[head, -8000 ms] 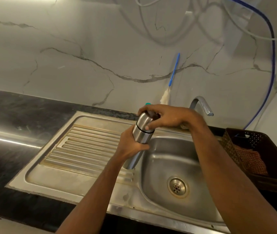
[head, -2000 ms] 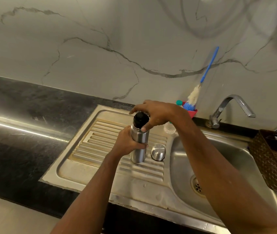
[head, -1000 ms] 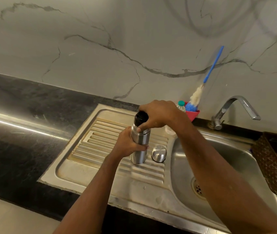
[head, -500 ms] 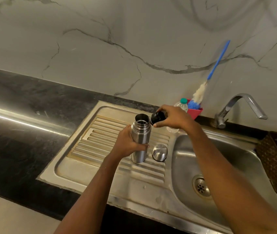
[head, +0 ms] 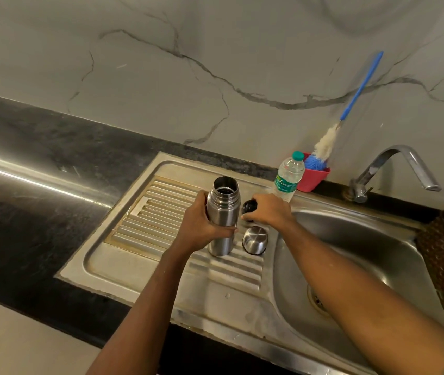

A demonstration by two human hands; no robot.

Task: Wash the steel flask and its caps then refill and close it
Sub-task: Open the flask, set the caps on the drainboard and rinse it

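Counter (head: 26, 212): dark stone to the left of the flask. Best keep wet parts off it.
Drainboard (head: 145, 217): ribbed steel under the flask. A small cap can rock on the ribs, so it should be seated flat across them.
Left hand (head: 201, 226): fingers wrapped round the flask's body, bracing it upright.
Flask (head: 222, 212): stands on the drainboard with its mouth open and its threads bare. It is tall and narrow, so it probably needs a firm hold while the other hand works beside it.
Black cap (head: 248, 206): just right of the flask's shoulder. I cannot tell whether it rests on the drainboard yet.
Steel cap (head: 255, 239): on the drainboard just right of the flask's base, apparently closed end up.
Right hand (head: 269, 209): curled over the black cap, pinching it in the fingertips. The step looks like parking this cap. It should go down behind the steel cap, clear of the flask, and be let go only once it sits steady.
Water bottle (head: 288, 177): upright, beyond and right of the flask, close behind the right hand and easy to knock.
Brush (head: 323, 147): farther right of the flask, standing in a red cup (head: 314, 178) against the wall. It is likely wanted for the flask's inside.
Tap (head: 396, 169): well right of the flask, with no water seen running.
Basin (head: 364, 253): right of the flask. A round cap dropped carelessly could roll in.
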